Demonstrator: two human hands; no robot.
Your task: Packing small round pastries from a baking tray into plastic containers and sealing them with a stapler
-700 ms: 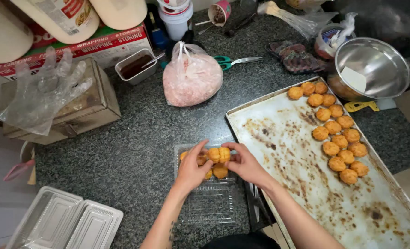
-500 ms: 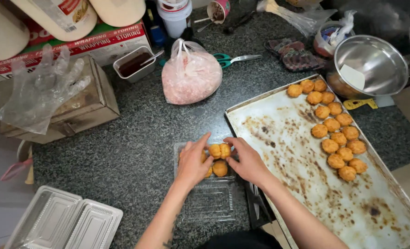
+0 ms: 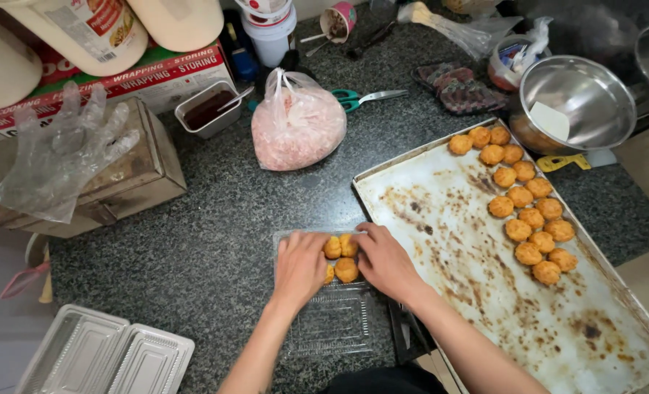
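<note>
Red-and-green cardboard box (image 3: 120,80) lies at the counter's far left, under pale jugs, a knotted pink plastic bag (image 3: 297,124) beside it. Golden round pastries (image 3: 341,255) sit in a clear plastic clamshell (image 3: 332,321), left hand (image 3: 299,266) and right hand (image 3: 384,259) pressing them with bent fingers. Speckled grey granite counter (image 3: 215,233) bears a stained baking tray (image 3: 485,292).

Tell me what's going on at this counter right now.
A person is arranging small golden-brown baked balls in a clear plastic clamshell container on the dark speckled stone counter. The left hand and right hand press in on the balls from either side. More such balls sit in two rows on the large stained metal baking tray to the right. A tied pink plastic bag lies behind.
</note>
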